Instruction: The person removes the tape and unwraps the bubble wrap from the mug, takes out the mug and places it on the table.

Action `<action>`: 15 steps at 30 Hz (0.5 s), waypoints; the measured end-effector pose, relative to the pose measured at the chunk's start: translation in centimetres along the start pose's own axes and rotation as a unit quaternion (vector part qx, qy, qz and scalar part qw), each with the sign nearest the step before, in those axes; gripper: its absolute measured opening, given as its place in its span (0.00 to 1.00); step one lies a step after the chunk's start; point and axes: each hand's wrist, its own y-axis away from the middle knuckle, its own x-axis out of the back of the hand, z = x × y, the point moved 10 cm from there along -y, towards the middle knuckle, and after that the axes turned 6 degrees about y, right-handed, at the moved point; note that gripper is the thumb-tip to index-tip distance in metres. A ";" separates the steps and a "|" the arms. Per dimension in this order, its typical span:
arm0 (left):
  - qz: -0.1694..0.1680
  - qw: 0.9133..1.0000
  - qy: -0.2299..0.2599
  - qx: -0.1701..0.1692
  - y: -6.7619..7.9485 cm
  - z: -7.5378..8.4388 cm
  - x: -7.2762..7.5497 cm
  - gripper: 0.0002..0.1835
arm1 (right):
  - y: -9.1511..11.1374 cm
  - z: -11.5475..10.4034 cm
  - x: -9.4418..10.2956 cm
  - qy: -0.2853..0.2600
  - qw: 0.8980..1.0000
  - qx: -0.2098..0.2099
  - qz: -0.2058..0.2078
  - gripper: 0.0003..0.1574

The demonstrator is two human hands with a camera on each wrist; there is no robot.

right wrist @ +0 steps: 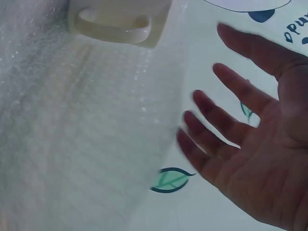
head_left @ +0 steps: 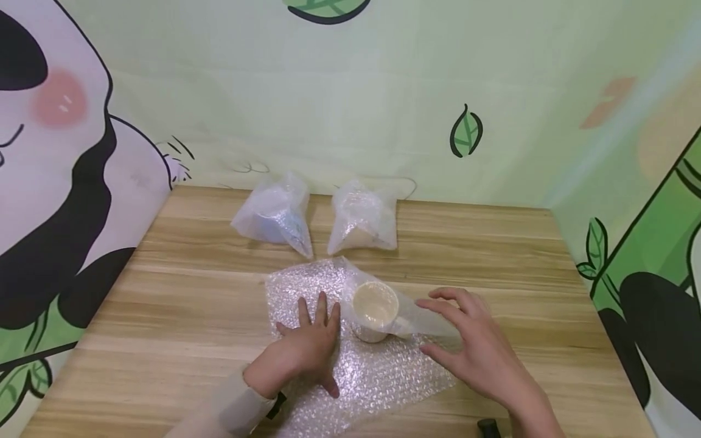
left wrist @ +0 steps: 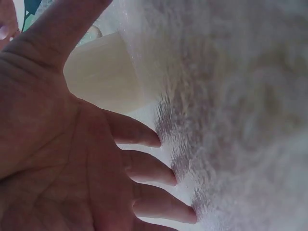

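Observation:
A cream mug [head_left: 368,334] stands on a sheet of bubble wrap [head_left: 383,377], with a corner of the sheet folded over its top and reaching right. Its handle [right wrist: 115,33] shows in the right wrist view. My left hand [head_left: 306,347] rests on the wrap left of the mug, fingers spread. In the left wrist view, the mug's side [left wrist: 103,74] appears behind the thumb, and the fingertips meet the wrap. My right hand [head_left: 473,340] hovers by the folded corner's right end, thumb and fingers apart. The right wrist view shows nothing between those fingers [right wrist: 240,91].
Two bundles in bubble wrap sit at the back of the wooden table [head_left: 493,255]: a bluish one [head_left: 276,219] on the left and a pale one [head_left: 363,219] beside it. A small black object [head_left: 488,427] lies at the front right. A printed backdrop [head_left: 383,91] encloses the table.

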 end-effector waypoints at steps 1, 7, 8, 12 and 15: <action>-0.001 1.000 0.000 0.000 0.0 0.0 0.0 0.87 | -0.2 0.1 -0.5 0.002 1.000 0.001 -0.014 0.43; 0.000 1.000 0.005 -0.011 0.0 -0.1 0.0 0.87 | -1.1 -0.1 -3.4 0.017 0.997 0.024 -0.069 0.50; 0.000 1.000 0.005 -0.014 0.0 -0.1 0.0 0.87 | -1.1 -0.2 -3.6 0.021 0.997 0.027 -0.068 0.49; 0.000 1.000 0.005 -0.024 0.2 -0.3 0.2 0.86 | -1.3 -0.4 -4.2 0.026 0.997 0.024 -0.064 0.41; -0.002 1.000 0.002 -0.029 0.2 -0.4 0.3 0.87 | -1.4 -0.5 -4.5 0.021 0.997 0.015 -0.071 0.35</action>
